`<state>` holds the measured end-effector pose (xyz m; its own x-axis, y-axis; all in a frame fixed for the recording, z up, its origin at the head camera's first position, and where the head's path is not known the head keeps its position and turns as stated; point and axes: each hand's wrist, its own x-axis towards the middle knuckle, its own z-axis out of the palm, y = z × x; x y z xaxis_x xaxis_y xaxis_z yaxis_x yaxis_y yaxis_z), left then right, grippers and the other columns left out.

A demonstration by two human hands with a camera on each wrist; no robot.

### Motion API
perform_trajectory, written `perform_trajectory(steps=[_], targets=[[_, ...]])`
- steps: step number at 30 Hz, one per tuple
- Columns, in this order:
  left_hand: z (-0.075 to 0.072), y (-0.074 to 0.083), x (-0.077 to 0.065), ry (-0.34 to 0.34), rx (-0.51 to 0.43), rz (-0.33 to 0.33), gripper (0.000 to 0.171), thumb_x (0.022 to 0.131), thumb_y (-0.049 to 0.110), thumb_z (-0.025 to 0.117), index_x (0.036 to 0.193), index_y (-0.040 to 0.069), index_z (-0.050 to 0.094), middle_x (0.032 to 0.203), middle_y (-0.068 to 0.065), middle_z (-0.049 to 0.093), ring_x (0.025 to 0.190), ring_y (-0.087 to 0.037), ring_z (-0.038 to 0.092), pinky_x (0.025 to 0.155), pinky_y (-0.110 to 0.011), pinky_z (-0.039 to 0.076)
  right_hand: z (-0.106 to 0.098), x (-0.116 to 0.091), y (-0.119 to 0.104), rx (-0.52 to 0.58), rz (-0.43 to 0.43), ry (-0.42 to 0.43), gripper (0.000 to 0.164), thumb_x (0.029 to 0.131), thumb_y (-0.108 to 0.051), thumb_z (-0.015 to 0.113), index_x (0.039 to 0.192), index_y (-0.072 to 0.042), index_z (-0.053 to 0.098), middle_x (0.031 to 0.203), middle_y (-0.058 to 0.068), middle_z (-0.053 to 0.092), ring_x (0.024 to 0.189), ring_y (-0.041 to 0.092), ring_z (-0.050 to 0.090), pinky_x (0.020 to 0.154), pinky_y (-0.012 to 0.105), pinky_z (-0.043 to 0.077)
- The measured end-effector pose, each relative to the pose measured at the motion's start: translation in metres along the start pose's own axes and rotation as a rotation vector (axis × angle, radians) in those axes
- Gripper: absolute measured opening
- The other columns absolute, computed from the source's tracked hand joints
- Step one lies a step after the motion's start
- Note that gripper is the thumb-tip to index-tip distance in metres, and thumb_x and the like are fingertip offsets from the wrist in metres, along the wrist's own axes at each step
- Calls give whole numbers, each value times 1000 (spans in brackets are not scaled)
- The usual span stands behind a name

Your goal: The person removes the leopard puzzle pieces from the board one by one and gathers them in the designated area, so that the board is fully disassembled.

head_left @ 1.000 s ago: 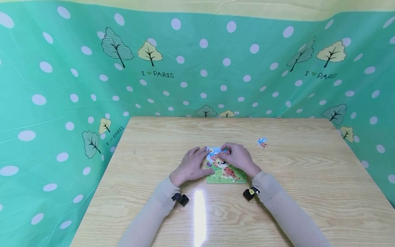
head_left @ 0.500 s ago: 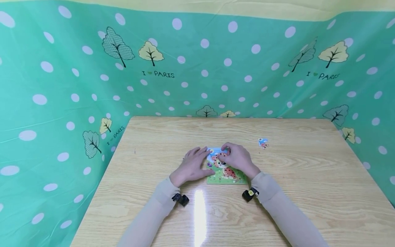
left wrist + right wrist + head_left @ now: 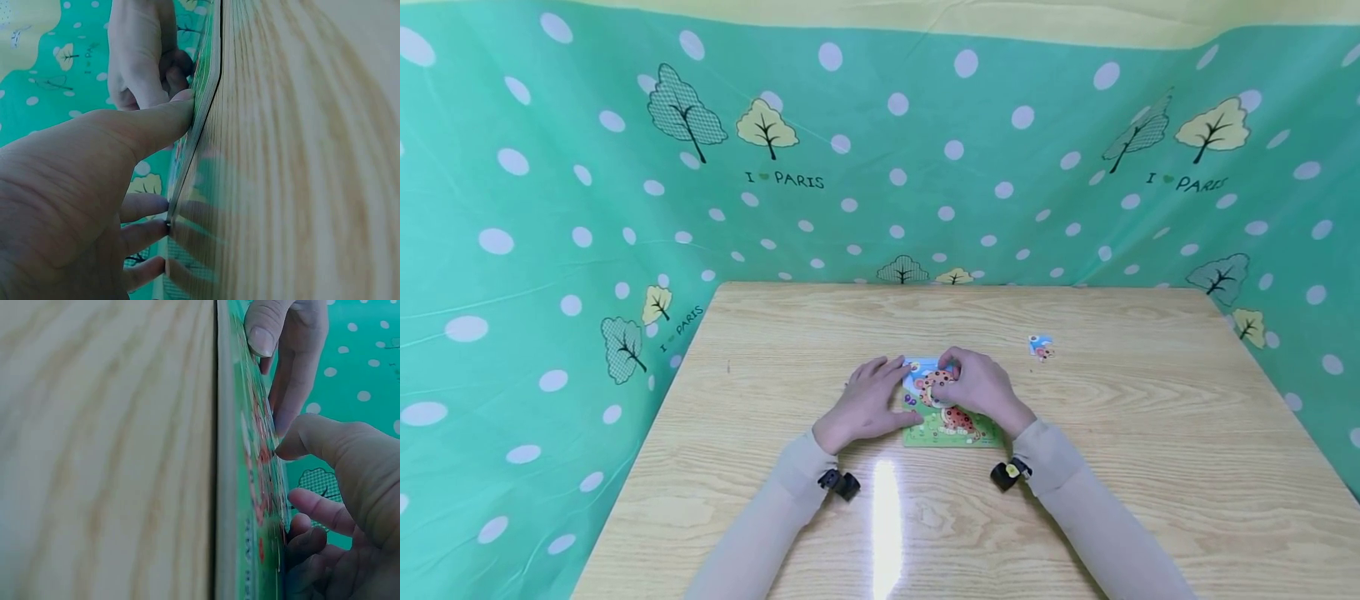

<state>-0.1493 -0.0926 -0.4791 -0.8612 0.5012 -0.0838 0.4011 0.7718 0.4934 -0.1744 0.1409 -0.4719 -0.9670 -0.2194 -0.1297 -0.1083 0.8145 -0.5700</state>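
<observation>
A jigsaw puzzle board (image 3: pixel 958 425) with a red-spotted leopard cub on green grass lies flat on the table. My left hand (image 3: pixel 868 402) rests on its left side, fingers spread toward the upper left corner and thumb on the lower left. In the left wrist view, that thumb (image 3: pixel 165 122) touches the board's edge. My right hand (image 3: pixel 981 385) is over the upper right part, hiding it. Its thumb presses on the cub's face, and its index finger bends near the top edge. In the right wrist view, the thumb (image 3: pixel 306 437) touches the picture; no piece shows between the fingers.
A loose puzzle piece or pieces (image 3: pixel 1041 347), with blue sky and a spotted ear, lies on the wooden table (image 3: pixel 1150 417) to the upper right of the board. A green polka-dot cloth (image 3: pixel 895 142) hangs behind and around the table. A bright reflection streaks the front.
My right thumb has shifted slightly down over the cub's face, covering more of its eyes and nose. My left hand and the loose piece or pieces stay in place.
</observation>
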Motion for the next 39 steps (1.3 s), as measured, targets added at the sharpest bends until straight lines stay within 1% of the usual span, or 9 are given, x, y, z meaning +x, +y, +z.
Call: perform_trajectory(steps=[6, 11, 15, 22, 26, 29, 33, 36, 39], targets=[[0, 0, 1, -14, 10, -14, 91, 95, 61, 71, 166, 14, 39, 176, -9, 31, 163, -39, 24, 133, -63, 18, 3, 1, 0, 7, -1, 57, 38, 90, -44, 79, 114, -16, 72, 78, 0, 61, 62, 17, 50, 55, 31, 38], [-1, 0, 0, -6, 1, -6, 89, 95, 60, 72, 165, 14, 41, 175, -10, 33, 162, -41, 25, 132, -64, 19, 6, 3, -4, -26, 18, 89, 40, 90, -52, 79, 107, -17, 70, 67, -1, 56, 57, 17, 48, 51, 31, 36], [-2, 0, 0, -2, -2, -2, 89, 95, 59, 72, 165, 15, 41, 175, -9, 32, 162, -40, 25, 132, -64, 19, 8, 4, -6, -31, 21, 108, 40, 89, -51, 78, 105, -16, 69, 67, 0, 56, 57, 18, 48, 51, 33, 37], [0, 0, -1, 3, 5, 1, 90, 94, 59, 73, 165, 12, 41, 175, -10, 33, 162, -41, 26, 132, -64, 18, 15, 5, -5, -22, -22, 134, 40, 87, -50, 80, 104, -15, 71, 66, -1, 58, 54, 15, 49, 49, 31, 39], [1, -1, -1, 12, -6, 8, 90, 94, 59, 73, 164, 11, 42, 174, -11, 34, 162, -41, 26, 132, -65, 19, 16, 6, -4, -26, -46, 158, 47, 86, -50, 82, 111, -12, 72, 67, -1, 60, 54, 15, 50, 48, 30, 39], [1, -1, -1, 10, -2, 13, 90, 94, 59, 73, 164, 11, 42, 175, -11, 34, 162, -42, 26, 132, -65, 19, 15, 5, -3, -20, -45, 144, 54, 87, -51, 81, 119, -9, 72, 66, 0, 60, 52, 14, 50, 48, 29, 39], [1, -1, 0, 8, 4, 12, 90, 95, 59, 73, 164, 12, 42, 175, -10, 34, 161, -42, 27, 132, -65, 20, 13, 4, -4, 10, -29, 126, 59, 87, -52, 81, 124, -7, 72, 66, 1, 61, 53, 15, 50, 48, 29, 40], [1, -1, 0, 9, 5, 8, 89, 95, 59, 73, 164, 13, 42, 175, -10, 34, 161, -41, 27, 132, -64, 20, 11, 4, -3, 27, -32, 120, 58, 87, -53, 80, 123, -8, 74, 68, 1, 62, 55, 15, 51, 51, 30, 41], [1, -1, 0, 6, 9, 5, 89, 94, 60, 72, 165, 14, 42, 175, -9, 34, 162, -41, 27, 132, -64, 20, 7, 4, 2, 37, -61, 106, 53, 88, -49, 80, 123, -9, 75, 75, 2, 63, 61, 16, 51, 55, 30, 41]])
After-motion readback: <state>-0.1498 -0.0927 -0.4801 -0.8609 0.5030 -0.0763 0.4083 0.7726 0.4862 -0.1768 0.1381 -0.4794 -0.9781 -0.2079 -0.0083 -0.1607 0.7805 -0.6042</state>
